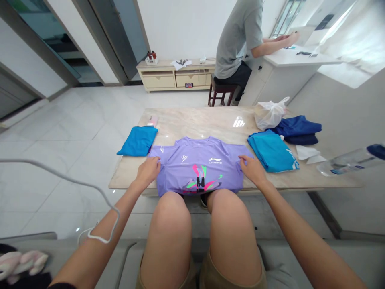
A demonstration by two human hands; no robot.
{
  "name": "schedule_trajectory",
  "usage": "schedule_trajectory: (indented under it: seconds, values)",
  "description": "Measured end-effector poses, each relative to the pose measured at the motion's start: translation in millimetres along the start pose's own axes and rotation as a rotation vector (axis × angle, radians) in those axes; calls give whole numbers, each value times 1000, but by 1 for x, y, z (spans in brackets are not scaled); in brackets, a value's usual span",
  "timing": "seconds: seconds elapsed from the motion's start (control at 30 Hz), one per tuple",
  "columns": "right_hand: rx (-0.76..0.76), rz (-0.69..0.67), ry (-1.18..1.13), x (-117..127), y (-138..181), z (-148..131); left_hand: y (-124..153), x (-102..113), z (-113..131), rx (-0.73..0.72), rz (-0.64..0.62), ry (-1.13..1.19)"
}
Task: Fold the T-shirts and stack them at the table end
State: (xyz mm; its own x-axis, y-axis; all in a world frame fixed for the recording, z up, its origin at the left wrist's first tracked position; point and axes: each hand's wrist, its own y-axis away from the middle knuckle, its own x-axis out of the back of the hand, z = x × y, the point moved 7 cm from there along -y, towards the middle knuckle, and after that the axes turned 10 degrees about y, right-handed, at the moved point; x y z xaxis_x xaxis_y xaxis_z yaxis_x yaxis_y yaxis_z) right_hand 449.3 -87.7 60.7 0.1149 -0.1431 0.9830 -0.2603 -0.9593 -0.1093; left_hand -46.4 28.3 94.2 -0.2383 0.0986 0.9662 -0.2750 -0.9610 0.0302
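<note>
A purple T-shirt [198,160] with white logos and a bright pink, green and black print lies spread on the marble-look table [192,116]. Its collar points away from me and its lower part hangs over the near edge, by my knees. My left hand [149,168] pinches the left sleeve near its hem. At the opposite sleeve, my right hand [252,167] has thumb and fingers closed on the fabric. Just beyond my left hand is a folded blue garment [138,140]. A folded turquoise garment [272,151] with white print lies beside my right hand.
Behind the turquoise garment are dark blue clothes [297,127] and a white plastic bag [270,113]. A clear water bottle [349,162] and white papers [309,153] are at the right. A cable [75,180] crosses the left. A person [239,40] sits at a counter.
</note>
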Motion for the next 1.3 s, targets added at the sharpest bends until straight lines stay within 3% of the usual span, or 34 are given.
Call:
schedule_trajectory:
  seconds: [0.1, 0.27, 0.43, 0.53, 0.77, 0.87, 0.93, 1.0, 1.1, 1.2, 1.3]
  values:
    - [34, 9, -2, -14, -28, 10, -48, -2, -8, -45, 73, 38]
    - [90, 29, 44, -47, -60, 17, -94, -38, -25, -30, 6, 23]
    - [21, 92, 64, -60, -74, 35, -91, -40, -45, 99, 105, 14]
    - [1, 52, 106, -68, -70, 35, -89, -32, -48, 141, 83, 15]
    - [-51, 24, 125, -72, -68, 35, -84, 12, -61, 190, 209, 28]
    - [-93, 15, 87, -72, -69, 38, -69, 24, -66, 280, 262, 18]
    - [-156, 21, 63, -68, -65, 37, -53, 27, -53, 237, 313, -6]
    - [-188, 49, 60, -61, -56, 27, -38, 17, -25, 62, 279, -14]
    - [-70, 76, 80, -52, -40, -11, -18, -23, 21, -190, 94, 29]
    - [27, 8, 93, -56, -29, -47, -13, -59, 40, -173, 22, 68]
    - [-74, -58, 117, -66, -30, -53, -25, -80, 38, -79, 31, 81]
